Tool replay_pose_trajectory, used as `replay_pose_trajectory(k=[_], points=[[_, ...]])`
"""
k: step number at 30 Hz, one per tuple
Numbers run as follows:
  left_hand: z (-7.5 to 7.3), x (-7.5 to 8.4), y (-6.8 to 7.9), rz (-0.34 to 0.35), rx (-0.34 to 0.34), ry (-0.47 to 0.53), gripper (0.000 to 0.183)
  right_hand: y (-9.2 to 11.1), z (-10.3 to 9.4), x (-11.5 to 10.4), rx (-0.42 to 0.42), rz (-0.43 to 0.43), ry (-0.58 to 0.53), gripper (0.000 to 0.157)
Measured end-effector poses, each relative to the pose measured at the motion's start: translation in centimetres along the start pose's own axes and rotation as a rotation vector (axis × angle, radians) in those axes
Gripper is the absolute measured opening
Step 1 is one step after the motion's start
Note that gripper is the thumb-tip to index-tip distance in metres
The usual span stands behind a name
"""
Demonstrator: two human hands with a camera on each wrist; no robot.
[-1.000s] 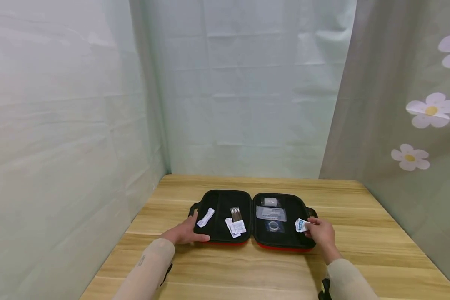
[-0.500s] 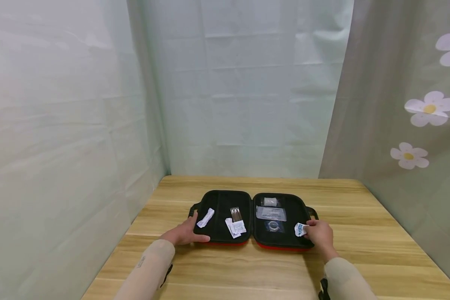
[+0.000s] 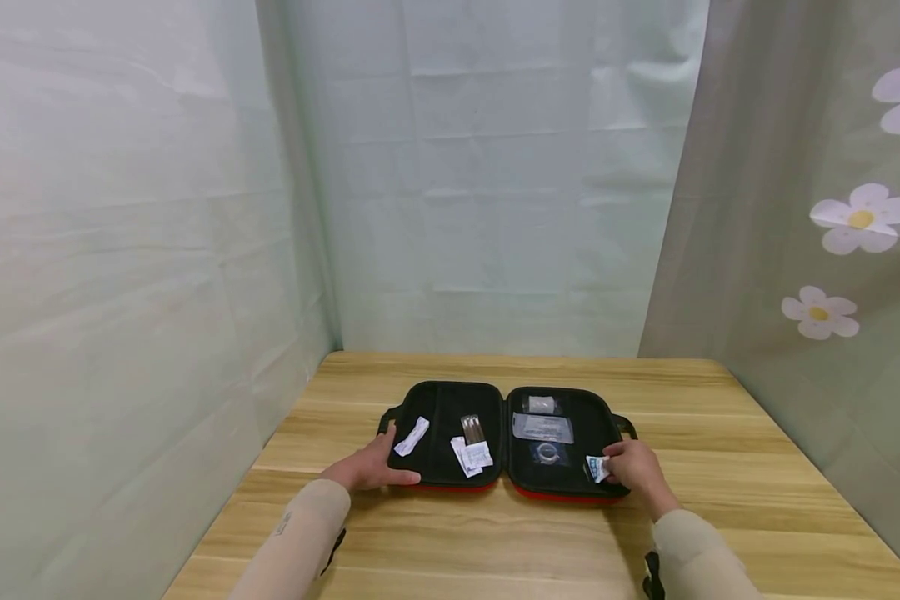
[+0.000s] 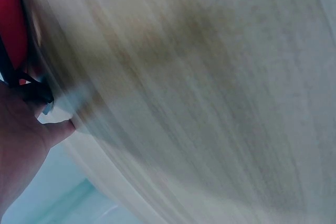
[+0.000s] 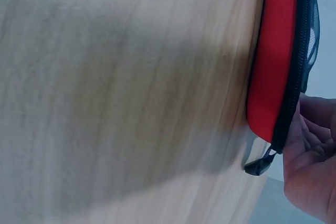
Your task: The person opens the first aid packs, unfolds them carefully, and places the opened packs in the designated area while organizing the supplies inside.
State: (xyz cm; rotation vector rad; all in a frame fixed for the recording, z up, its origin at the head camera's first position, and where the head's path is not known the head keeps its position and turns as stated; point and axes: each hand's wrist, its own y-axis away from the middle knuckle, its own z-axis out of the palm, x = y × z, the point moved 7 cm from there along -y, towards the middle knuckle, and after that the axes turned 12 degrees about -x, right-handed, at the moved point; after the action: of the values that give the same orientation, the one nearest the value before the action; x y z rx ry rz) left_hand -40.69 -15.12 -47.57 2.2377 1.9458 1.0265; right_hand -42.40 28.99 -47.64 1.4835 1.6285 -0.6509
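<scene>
A black-lined case with a red shell point(image 3: 589, 418) lies unfolded on the wooden table. My right hand point(image 3: 640, 468) pinches a small white packet with blue print point(image 3: 596, 469) over the right half's near corner. In the right wrist view, the fingers point(image 5: 315, 114) are at the zipped edge; the packet is hidden there. My left hand point(image 3: 369, 467) rests against the case's left near corner, thumb along the front edge and fingers spread. The left wrist view shows part of this hand point(image 4: 23, 145) beside the case's black handle.
The left half holds a white wrapped strip point(image 3: 412, 436), a clear pack of slim brown-tinted sticks point(image 3: 472, 428) and white packets point(image 3: 477, 455). In the right half lie a clear printed pouch point(image 3: 543, 427), a white roll point(image 3: 542, 404) and a bagged ring-shaped item point(image 3: 547, 452). Curtains surround the table point(image 3: 495, 550).
My right hand has shifted slightly left and lower with the packet, which has turned and sits nearer the case's front corner. The left hand has stayed put.
</scene>
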Motion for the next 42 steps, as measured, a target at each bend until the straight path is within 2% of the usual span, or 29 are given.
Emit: replay_pose_trajectory(k=[5, 10, 14, 22, 29, 38, 42], points=[[0.1, -0.1, -0.1, -0.002, 0.001, -0.001, 0.12, -0.3, 0.5, -0.4, -0.026, -0.021, 0.086, 0.022], [0.1, -0.1, 0.1, 0.004, -0.001, 0.0, 0.122, -0.5, 1.6, -0.6, -0.058, -0.036, 0.118, 0.021], [0.1, 0.2, 0.2, 0.016, 0.001, -0.002, 0.122, -0.4, 1.6, -1.0, -0.048, -0.043, 0.149, 0.021], [-0.2, 0.4, 0.2, 0.013, 0.009, -0.012, 0.122, -0.4, 1.3, -1.4, -0.052, -0.022, 0.13, 0.026], [-0.1, 0.1, 0.2, 0.01, 0.006, -0.011, 0.123, -0.7, 2.2, -1.2, -0.067, 0.008, 0.004, 0.029], [-0.2, 0.3, 0.3, 0.011, 0.01, -0.011, 0.121, -1.1, 2.9, -1.1, -0.061, 0.041, 0.036, 0.033], [-0.2, 0.2, 0.2, 0.01, 0.013, -0.008, 0.121, -1.1, 2.8, -1.4, -0.057, 0.028, 0.07, 0.033]])
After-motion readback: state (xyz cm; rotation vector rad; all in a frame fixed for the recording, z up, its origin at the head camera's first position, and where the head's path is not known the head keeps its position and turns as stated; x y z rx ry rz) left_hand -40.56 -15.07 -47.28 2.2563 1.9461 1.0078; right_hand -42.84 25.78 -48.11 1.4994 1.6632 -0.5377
